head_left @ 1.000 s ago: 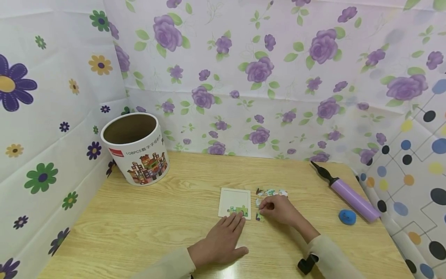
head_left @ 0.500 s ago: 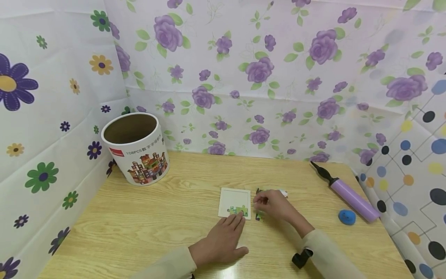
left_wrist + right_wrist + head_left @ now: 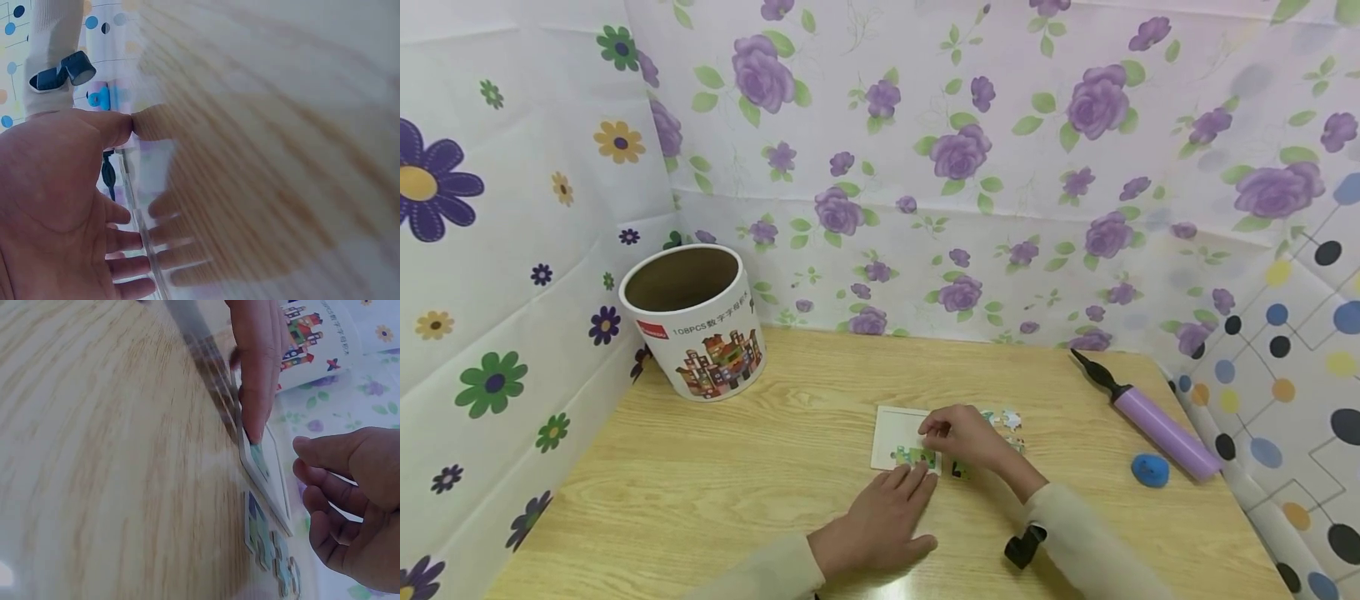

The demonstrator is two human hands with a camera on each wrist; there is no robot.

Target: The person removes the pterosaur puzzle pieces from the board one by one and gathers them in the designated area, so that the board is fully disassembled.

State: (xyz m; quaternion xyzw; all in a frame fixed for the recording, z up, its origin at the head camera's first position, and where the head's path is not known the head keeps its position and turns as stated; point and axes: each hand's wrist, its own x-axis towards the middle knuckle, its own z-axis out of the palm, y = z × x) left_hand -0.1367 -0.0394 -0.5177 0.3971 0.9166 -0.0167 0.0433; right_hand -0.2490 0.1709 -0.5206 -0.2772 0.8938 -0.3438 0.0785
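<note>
A small cream puzzle tray (image 3: pixel 890 425) lies on the table, with joined green puzzle pieces (image 3: pixel 913 456) in its lower right part. My left hand (image 3: pixel 883 512) rests flat with straight fingertips on the tray's near edge; its palm (image 3: pixel 53 194) fills the left wrist view's left side. Over the tray's right side hovers my right hand (image 3: pixel 970 435), fingers curled and thumb close to the index fingertip. In the right wrist view no piece shows between those fingertips (image 3: pixel 302 445), though one could be hidden. Loose puzzle pieces (image 3: pixel 1011 419) lie right of the tray, partly covered by the right hand.
A white bucket (image 3: pixel 696 333) with printed blocks stands at the back left. At the right lie a purple hand pump (image 3: pixel 1165 432) with a black nozzle and a blue lump (image 3: pixel 1150 470). Patterned cloth (image 3: pixel 865 167) surrounds the table (image 3: pixel 737 467) at the back and sides.
My right hand has moved left from the loose pieces to above the tray's right side, uncovering some of those pieces. The left hand has stayed in place on the tray's near edge.
</note>
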